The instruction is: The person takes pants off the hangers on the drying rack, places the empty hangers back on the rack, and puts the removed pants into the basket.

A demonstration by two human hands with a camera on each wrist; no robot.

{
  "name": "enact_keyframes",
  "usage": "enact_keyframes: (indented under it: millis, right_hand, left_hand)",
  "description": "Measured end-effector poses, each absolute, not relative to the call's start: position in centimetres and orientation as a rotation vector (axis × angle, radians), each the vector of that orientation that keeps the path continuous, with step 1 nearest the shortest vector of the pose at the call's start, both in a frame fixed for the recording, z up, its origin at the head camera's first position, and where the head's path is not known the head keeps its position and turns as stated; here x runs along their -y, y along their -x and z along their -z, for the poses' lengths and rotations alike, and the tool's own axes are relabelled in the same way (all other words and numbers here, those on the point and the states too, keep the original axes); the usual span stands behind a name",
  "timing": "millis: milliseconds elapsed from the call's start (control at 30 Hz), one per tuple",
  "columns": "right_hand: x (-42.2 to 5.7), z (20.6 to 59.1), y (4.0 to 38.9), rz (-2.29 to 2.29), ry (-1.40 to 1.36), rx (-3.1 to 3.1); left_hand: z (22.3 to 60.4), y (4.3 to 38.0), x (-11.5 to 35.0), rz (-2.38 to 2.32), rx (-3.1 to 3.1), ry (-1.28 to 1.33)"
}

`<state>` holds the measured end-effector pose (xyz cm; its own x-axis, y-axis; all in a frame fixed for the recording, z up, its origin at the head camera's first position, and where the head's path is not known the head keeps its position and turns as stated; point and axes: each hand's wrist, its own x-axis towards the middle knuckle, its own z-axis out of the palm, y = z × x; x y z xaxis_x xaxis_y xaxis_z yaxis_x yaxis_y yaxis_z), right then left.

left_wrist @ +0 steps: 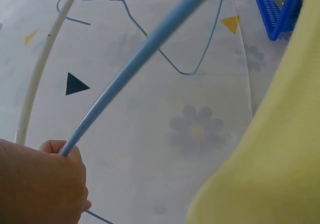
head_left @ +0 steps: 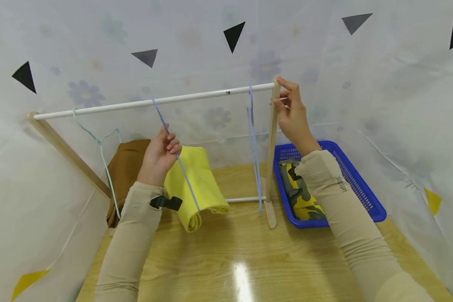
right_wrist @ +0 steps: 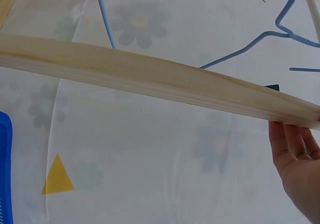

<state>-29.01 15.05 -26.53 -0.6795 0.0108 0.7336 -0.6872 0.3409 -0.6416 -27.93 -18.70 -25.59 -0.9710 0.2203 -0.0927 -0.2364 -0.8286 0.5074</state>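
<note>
My left hand grips a blue clothes hanger near its neck; the hanger's top reaches the white rail of a small clothes rack. Behind this hanger is a folded yellow cloth; whether it hangs from the hanger I cannot tell. Up close, the left wrist view shows the hanger's bar and the yellow cloth. At the rack's right end, my right hand holds the top of the wooden post between thumb and fingers. Another blue hanger hangs just left of that post.
A green hanger hangs toward the rail's left end, in front of a brown cloth. Right of the rack, a blue basket contains a folded camouflage cloth. Everything stands on a wooden table before a patterned white curtain.
</note>
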Motion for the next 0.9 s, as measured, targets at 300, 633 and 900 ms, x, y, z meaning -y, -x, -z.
enact_keyframes:
  millis: [300, 633, 900]
  right_hand:
    - [-15.5, 26.3, 28.9, -1.38, -0.573, 1.98]
    - [-15.5, 26.2, 28.9, -1.381, -0.576, 1.979]
    - [-15.9, 26.2, 29.0, -1.358, -0.566, 1.991]
  left_hand:
    - [24.5, 26.3, 17.9, -2.769, -0.734, 0.042]
    - [24.0, 24.5, 17.4, -2.73, -0.769, 0.024]
    - [24.5, 23.1, 17.0, -2.696, -0.747, 0.019]
